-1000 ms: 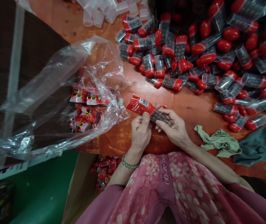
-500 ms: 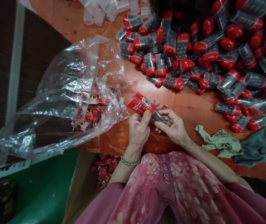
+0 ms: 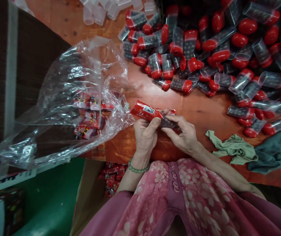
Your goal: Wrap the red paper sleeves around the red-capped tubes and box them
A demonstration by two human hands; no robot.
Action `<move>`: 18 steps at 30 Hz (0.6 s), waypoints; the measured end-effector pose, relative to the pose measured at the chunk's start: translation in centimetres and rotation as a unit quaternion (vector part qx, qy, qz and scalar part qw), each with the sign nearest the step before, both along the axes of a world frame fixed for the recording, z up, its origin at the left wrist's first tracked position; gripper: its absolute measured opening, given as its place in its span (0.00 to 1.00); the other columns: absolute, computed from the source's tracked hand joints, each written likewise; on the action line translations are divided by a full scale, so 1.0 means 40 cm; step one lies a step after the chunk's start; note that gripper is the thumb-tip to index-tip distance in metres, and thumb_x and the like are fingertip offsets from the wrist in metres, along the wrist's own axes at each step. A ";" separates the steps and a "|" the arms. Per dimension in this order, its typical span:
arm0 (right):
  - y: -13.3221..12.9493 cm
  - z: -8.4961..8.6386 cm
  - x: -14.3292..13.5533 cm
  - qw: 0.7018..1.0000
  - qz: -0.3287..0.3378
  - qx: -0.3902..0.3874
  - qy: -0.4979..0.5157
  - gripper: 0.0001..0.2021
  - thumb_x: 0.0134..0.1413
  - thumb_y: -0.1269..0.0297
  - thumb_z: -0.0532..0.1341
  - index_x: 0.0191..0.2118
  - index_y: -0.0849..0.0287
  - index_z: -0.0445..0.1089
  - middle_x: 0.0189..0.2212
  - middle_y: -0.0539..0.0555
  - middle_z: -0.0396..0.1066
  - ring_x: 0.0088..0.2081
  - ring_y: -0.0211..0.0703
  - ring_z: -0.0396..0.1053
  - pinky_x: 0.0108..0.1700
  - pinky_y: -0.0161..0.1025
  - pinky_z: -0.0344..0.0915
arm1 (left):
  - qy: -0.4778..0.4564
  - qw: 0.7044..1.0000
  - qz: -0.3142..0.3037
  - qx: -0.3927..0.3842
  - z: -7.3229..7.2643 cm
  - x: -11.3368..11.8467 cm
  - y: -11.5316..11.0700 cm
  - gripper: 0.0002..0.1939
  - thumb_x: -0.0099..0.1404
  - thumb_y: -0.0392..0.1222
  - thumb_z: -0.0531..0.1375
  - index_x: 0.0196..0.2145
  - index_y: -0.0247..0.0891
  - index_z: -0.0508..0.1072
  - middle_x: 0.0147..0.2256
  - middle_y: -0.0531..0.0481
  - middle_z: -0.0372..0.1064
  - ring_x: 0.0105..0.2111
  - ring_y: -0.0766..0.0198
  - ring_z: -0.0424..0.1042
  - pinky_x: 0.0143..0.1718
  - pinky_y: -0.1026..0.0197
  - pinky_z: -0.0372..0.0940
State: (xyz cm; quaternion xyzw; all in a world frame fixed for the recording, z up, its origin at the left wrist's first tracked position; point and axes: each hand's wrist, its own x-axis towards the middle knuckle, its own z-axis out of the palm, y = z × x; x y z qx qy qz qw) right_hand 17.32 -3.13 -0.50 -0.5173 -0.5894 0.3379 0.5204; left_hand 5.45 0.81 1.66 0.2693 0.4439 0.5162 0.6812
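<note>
A red printed wrapper with a barcode [image 3: 146,110] is pinched in my left hand [image 3: 145,132], thumb on top. It surrounds part of a clear tube with dark contents [image 3: 167,122], which sticks out of its right end. My right hand [image 3: 185,133] grips that tube end between thumb and fingers. Behind the fingers shows a bit of another red item [image 3: 172,111], mostly hidden. Left of my hands, a clear plastic bag [image 3: 64,85] lies spread over the table edge with small red packets [image 3: 88,121] in it.
Many red-capped clear tubes [image 3: 180,85] are piled at the back right of the orange table [image 3: 199,108]. Translucent empty cups [image 3: 98,13] lie at the back. A light green cloth [image 3: 234,147] and a dark cloth [image 3: 275,152] lie at right. Below, a cardboard box [image 3: 87,190] holds red packets.
The wrapper in my hands has tilted flatter and looks rounder around the tube. My right fingers have shifted slightly on the tube end.
</note>
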 end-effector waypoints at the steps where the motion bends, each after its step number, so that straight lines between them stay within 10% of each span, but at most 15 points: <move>1: -0.001 0.000 -0.001 1.000 -0.002 -0.008 0.003 0.11 0.58 0.65 0.64 0.47 0.56 0.69 0.41 0.54 0.77 0.41 0.41 0.76 0.45 0.37 0.72 | -0.007 1.000 -0.002 -0.005 -0.003 -0.001 0.000 0.19 0.47 0.53 0.75 0.30 0.38 0.80 0.33 0.46 0.80 0.46 0.50 0.79 0.51 0.48 0.73; 9: -0.005 -0.011 0.002 0.906 0.109 -0.252 0.323 0.19 0.55 0.48 0.66 0.42 0.57 0.65 0.23 0.45 0.71 0.21 0.34 0.69 0.24 0.31 0.68 | -0.013 0.997 -0.076 -0.033 0.001 -0.008 -0.006 0.19 0.52 0.52 0.72 0.36 0.36 0.80 0.43 0.40 0.80 0.45 0.51 0.79 0.43 0.52 0.76; 18: -0.021 0.001 -0.015 0.993 -0.019 -0.081 0.087 0.12 0.56 0.64 0.63 0.46 0.55 0.67 0.44 0.54 0.76 0.39 0.42 0.76 0.44 0.39 0.73 | -0.006 0.999 -0.014 -0.041 -0.002 0.024 -0.029 0.19 0.47 0.51 0.75 0.33 0.36 0.81 0.35 0.45 0.81 0.40 0.55 0.80 0.49 0.53 0.73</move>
